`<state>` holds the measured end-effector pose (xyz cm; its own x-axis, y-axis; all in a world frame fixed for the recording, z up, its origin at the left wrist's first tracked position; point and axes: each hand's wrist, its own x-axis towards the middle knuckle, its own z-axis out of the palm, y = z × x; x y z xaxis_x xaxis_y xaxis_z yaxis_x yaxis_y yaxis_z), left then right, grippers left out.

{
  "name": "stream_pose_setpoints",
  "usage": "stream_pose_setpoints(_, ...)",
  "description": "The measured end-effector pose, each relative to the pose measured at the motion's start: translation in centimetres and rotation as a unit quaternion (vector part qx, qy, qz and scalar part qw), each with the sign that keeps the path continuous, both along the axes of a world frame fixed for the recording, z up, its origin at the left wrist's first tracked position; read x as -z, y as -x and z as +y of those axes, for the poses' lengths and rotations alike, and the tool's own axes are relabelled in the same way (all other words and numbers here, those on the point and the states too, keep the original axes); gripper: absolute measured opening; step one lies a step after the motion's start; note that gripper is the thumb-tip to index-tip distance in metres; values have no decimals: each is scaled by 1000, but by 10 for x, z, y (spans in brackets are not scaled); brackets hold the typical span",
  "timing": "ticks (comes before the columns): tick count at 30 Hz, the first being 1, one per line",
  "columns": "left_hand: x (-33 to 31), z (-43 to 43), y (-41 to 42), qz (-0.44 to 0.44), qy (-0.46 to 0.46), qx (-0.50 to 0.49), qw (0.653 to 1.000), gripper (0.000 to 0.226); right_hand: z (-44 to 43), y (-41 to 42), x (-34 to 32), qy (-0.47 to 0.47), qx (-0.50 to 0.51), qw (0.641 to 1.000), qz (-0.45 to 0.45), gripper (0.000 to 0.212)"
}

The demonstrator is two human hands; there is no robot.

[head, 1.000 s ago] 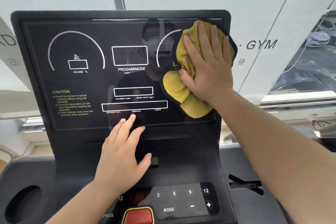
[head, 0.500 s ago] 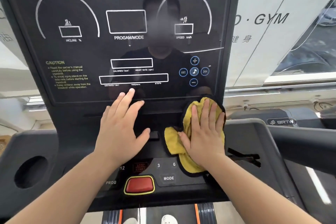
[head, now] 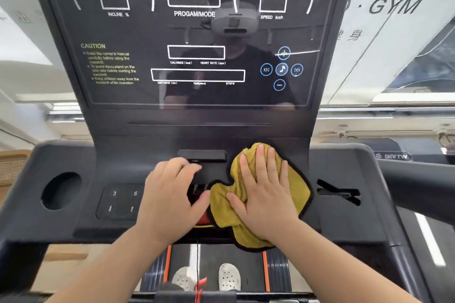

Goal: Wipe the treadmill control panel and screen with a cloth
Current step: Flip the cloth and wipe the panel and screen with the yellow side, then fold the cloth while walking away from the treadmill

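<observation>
Head view: two hands, one cloth on black treadmill control panel (head: 118, 202).
R hand (head: 268, 197) flat, fingers spread, pressing yellow black-edged microfibre cloth (head: 299, 189); L hand (head: 170, 194) flat, empty, beside it.

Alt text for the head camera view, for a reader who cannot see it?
A right hand presses a yellow cloth flat on a treadmill's lower control panel, while the left hand rests beside it. The dark screen rises above, untouched.
</observation>
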<state>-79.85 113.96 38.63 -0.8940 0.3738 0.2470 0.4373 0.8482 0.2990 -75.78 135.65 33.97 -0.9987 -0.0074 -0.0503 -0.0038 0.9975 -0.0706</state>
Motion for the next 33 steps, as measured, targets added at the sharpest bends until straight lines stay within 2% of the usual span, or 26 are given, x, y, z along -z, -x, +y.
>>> stream_pose_setpoints(5, 4, 3, -2, -43, 92, 52, 993, 50, -20, -13, -1, 14, 46, 999, -3, 85)
stream_pose_setpoints(8, 7, 10, 4, -39, 135, 106, 984, 48, -29, -23, -2, 15, 80, 997, 1, 80)
stream_pose_setpoints(14, 11, 17, 19, 5, 137, 208, 969, 20, -52, -61, -4, 23, 180, 983, 27, 70)
stream_pose_setpoints(16, 9, 17, 17, 8, 113, 241, 964, 23, -59, -75, -5, 29, 201, 978, 45, 66)
stream_pose_setpoints(19, 8, 16, 14, -66, -23, 287, 955, 19, -70, -97, -9, 29, 236, 968, 85, 57)
stream_pose_setpoints(22, 4, 18, 4, -193, -144, 317, 917, 12, -82, -125, -12, 48, 275, 955, 99, 52)
stream_pose_setpoints(24, -1, 22, -10, -290, -182, 312, 887, 16, -88, -147, -13, 67, 291, 949, 102, 48)
stream_pose_setpoints(26, -3, 24, -25, -349, -208, 321, 855, 18, -95, -167, -14, 76, 306, 942, 119, 44)
stream_pose_setpoints(30, -8, 24, -54, -374, -206, 403, 809, 16, -110, -202, -16, 150, 377, 900, 162, 46)
stream_pose_setpoints(33, -20, 31, -81, -389, -214, 471, 762, 24, -123, -230, -14, 248, 457, 838, 167, 60)
